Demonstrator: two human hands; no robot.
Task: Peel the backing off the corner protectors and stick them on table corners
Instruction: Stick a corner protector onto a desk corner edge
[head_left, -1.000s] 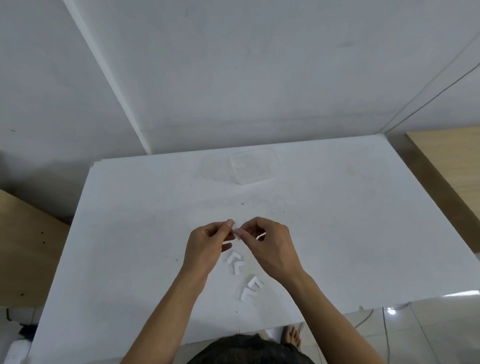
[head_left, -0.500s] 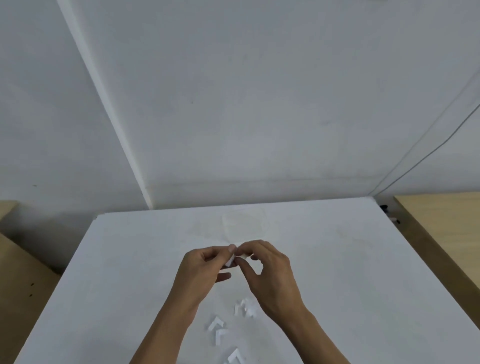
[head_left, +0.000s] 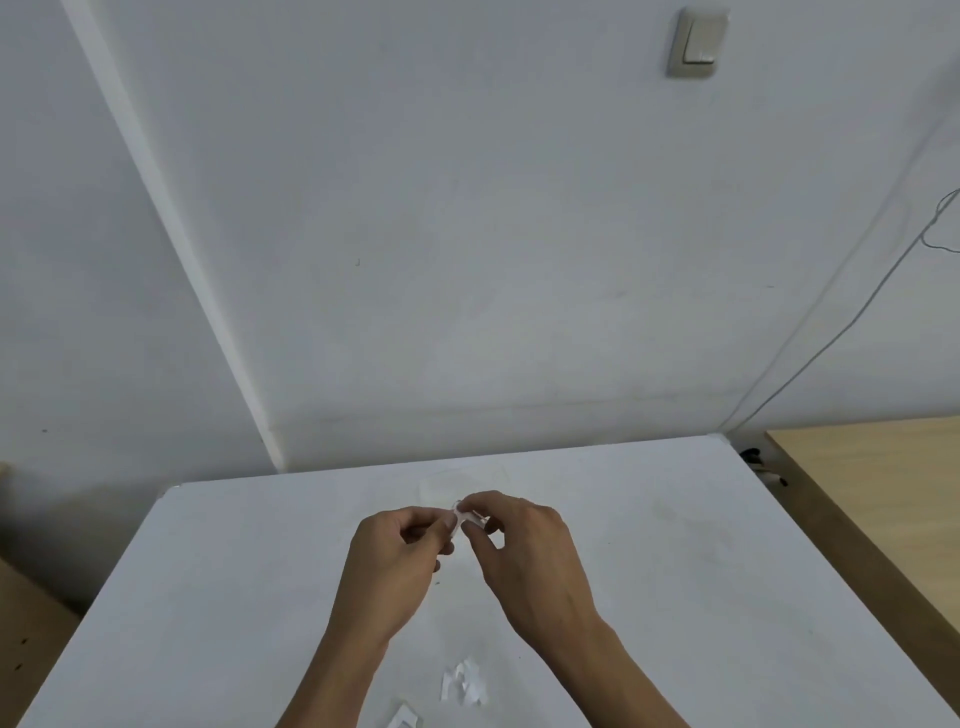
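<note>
At the near edge of the white table (head_left: 208, 597), spare corner protectors (head_left: 462, 686) are lying loose in a small cluster with nothing touching them, and one more piece is getting cut off by the frame bottom. Farther up, mid-table, both hands are working above the surface. Left hand (head_left: 400, 551) is curling its fingers and pinching one end of a small clear protector (head_left: 467, 516); right hand (head_left: 524, 545) is pinching the other end between thumb and forefinger. So the piece in play is sitting between the two sets of fingertips, off the tabletop. It is too small to tell whether the backing is lifting yet. I'm reading this as the peel step, early in the job: far left corner (head_left: 174, 488) and far right corner (head_left: 719, 437) are showing no protector that I can make out. Next move is probably calling for a nail under the liner edge, a steady pull with the other hand gripping the non-sticky faces, then a reach to a corner. Beyond the table, a wooden desk (head_left: 883, 478) is sitting at right, a cable (head_left: 857, 312) is running down the wall (head_left: 467, 260), and a light switch (head_left: 696, 44) is sitting up high.
</note>
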